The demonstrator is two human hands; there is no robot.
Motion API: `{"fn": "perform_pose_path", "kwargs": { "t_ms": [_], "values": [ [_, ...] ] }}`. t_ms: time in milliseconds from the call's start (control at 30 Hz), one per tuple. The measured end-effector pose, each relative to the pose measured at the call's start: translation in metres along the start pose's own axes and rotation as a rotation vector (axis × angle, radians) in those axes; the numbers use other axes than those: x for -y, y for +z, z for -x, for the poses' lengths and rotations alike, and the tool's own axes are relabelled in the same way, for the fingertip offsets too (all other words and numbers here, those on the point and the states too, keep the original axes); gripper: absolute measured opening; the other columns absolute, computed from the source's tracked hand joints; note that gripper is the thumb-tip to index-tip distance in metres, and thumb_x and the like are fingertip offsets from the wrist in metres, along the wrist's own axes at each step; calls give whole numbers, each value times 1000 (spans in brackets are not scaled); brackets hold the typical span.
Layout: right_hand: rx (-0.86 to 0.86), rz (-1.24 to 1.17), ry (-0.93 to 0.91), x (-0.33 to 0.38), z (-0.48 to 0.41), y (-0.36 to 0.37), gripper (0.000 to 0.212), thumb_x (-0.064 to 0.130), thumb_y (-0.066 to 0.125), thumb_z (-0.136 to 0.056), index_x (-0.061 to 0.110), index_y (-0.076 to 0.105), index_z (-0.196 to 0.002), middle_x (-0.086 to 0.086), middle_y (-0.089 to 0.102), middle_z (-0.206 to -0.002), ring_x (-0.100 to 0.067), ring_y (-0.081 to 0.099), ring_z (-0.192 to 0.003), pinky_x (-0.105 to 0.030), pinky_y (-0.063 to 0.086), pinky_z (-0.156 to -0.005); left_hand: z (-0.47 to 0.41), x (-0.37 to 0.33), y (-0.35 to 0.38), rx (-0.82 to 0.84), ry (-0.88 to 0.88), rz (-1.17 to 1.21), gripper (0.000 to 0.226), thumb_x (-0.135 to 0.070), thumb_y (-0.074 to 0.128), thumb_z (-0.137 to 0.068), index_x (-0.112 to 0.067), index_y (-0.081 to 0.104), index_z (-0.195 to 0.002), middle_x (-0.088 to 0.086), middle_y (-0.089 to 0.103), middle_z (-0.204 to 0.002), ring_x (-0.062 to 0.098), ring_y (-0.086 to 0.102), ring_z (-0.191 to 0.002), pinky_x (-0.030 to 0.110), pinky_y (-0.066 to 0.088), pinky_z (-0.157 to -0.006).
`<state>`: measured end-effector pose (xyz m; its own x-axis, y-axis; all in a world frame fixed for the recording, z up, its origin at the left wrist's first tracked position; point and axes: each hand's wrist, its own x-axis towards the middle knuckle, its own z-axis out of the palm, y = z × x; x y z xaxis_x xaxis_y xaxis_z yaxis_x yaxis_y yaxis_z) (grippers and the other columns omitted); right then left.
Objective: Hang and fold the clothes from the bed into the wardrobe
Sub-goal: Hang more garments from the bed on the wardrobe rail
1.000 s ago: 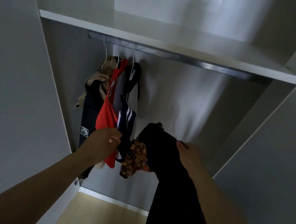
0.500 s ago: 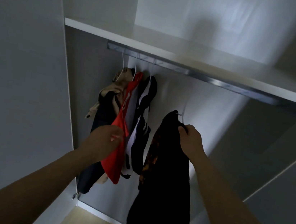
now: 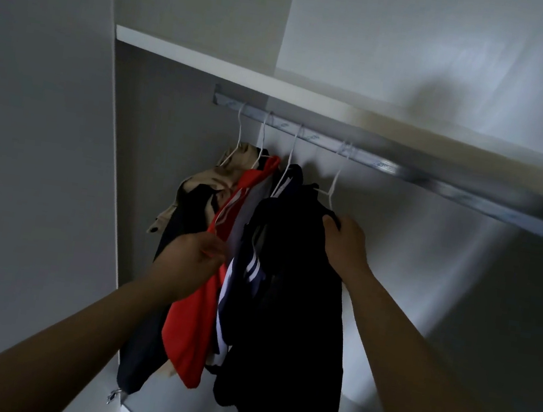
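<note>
Wardrobe [image 3: 30, 139]: open, seen from below, with a white shelf [image 3: 246, 74] above a metal rail [image 3: 405, 171]
Black garment [image 3: 290, 312]: hangs long and dark on a white hanger [image 3: 333, 183], rightmost of the clothes; its hook reaches up to the rail, though blur hides whether it is seated
Right hands side: the right hand [image 3: 344, 246] grasps the top of the black garment at the hanger's shoulder, fingers curled over the cloth
Left hands side: the left hand [image 3: 192, 261] lies against the edge of the red garment [image 3: 191, 333]; I cannot tell whether it grips or only presses
Other clothes: beige garment [image 3: 215, 177] furthest left, then the red one, then a navy striped garment [image 3: 247, 272], each on its own white hanger, bunched close together
</note>
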<state>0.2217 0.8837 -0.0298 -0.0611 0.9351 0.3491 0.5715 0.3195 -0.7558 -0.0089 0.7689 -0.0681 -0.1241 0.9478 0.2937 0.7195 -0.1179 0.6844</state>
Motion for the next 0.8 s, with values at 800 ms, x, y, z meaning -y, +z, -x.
{"fn": "perform_pose_path", "kwargs": {
  "t_ms": [800],
  "values": [
    [20,21,105,-18,-82,48,26,16,51,-98,-7,58,-108,-22,61,-98,-29,59,-89,-25,33,-63,-61,33,30,-124,-64,39,23,-20,64,-89,-11,66,-110,-1,68,-105,8,60,-92,16,42,-74]
  ]
}}
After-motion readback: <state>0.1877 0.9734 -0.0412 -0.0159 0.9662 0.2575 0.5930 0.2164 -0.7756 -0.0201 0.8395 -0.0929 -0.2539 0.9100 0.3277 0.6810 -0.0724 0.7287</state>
